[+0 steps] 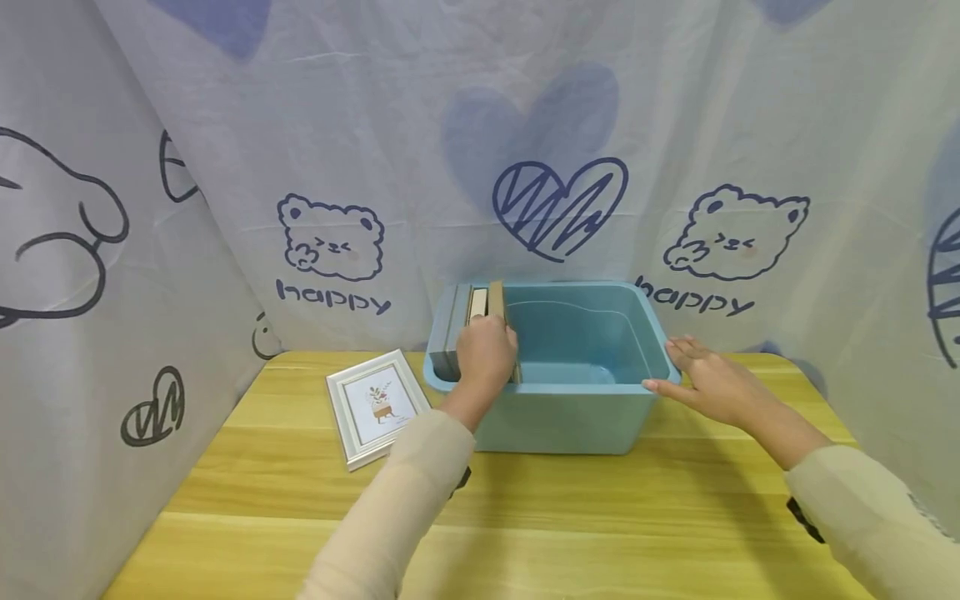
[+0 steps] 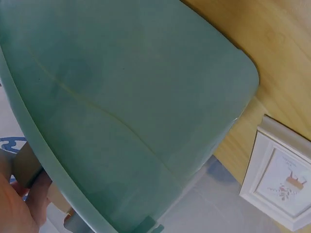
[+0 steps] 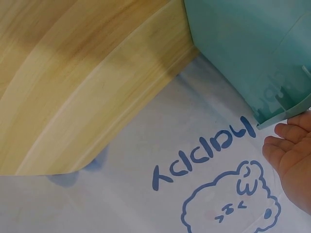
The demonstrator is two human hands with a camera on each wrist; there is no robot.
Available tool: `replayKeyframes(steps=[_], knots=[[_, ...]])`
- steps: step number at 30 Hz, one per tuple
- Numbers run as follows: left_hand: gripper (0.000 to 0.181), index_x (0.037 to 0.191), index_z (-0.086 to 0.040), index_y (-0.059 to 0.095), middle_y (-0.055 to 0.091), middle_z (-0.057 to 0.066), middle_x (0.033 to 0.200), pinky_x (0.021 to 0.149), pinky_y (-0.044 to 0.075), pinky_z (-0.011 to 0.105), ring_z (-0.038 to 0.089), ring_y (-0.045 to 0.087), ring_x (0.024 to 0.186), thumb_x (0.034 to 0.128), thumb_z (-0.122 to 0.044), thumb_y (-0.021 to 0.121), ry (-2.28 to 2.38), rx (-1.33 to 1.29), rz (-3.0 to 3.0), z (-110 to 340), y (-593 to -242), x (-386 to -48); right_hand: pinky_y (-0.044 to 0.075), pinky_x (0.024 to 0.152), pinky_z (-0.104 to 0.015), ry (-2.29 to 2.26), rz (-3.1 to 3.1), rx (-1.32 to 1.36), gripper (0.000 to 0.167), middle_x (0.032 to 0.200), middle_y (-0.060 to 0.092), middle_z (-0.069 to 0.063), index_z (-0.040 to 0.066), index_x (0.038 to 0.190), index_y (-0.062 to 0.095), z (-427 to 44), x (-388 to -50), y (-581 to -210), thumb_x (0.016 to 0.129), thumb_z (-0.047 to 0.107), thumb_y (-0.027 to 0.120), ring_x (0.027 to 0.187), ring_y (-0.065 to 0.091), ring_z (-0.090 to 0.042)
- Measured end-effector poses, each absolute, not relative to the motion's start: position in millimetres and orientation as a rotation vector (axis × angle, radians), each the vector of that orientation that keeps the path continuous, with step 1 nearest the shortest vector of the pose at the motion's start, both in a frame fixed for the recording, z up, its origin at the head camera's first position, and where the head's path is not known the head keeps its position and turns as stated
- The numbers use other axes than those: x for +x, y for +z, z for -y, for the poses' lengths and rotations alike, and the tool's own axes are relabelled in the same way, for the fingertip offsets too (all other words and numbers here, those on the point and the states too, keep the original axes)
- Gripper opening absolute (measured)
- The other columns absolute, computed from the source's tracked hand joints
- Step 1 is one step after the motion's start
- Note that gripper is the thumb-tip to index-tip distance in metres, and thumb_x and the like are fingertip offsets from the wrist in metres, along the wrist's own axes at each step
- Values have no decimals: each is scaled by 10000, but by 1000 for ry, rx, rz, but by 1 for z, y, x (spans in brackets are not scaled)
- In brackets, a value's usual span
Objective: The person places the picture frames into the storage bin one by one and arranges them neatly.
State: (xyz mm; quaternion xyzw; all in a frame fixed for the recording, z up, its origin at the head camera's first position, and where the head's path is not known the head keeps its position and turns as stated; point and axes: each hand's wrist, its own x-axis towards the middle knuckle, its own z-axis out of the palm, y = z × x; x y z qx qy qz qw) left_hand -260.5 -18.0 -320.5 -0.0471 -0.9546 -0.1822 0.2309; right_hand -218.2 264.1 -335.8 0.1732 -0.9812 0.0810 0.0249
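Observation:
In the head view a blue-green bin (image 1: 562, 421) holds several upright books (image 1: 452, 325) at its left end. My left hand (image 1: 486, 350) reaches over the front rim and grips the top of a tan book (image 1: 496, 298); its fingertips are hidden behind the knuckles. In the left wrist view the left hand (image 2: 19, 206) shows at the lower left, fingers bent beyond the bin's rim (image 2: 53, 170). My right hand (image 1: 712, 385) rests on the bin's right rim with fingers extended. The right wrist view shows the right hand (image 3: 294, 160) against the rim's underside.
A white picture frame (image 1: 360, 450) with a plant drawing lies on the wooden table (image 1: 570, 525), left of the bin. Behind the table hangs a pale curtain (image 1: 450, 242) with hearts and bear drawings, and it also runs along both sides.

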Motion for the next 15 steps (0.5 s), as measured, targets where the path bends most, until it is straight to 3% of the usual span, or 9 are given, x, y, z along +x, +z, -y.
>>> replayKeyframes(steps=[3, 15], knots=[[242, 652, -38, 627, 671, 125, 726, 535, 528, 316, 219, 638, 642, 871, -116, 560, -412, -78, 2699, 14, -320, -262, 282, 1041, -614, 251, 3035, 531, 841, 1419, 297, -347, -137, 1356, 340, -264, -218, -336, 896, 554, 476, 1308, 272, -512], [173, 811, -34, 703, 693, 119, 821, 586, 564, 348, 248, 687, 757, 893, -66, 553, -227, -110, 2802, 6, -325, -262, 298, 1031, -616, 283, 3006, 540, 831, 1406, 312, -355, -147, 1344, 352, -265, -217, -339, 896, 538, 491, 1294, 292, -520]])
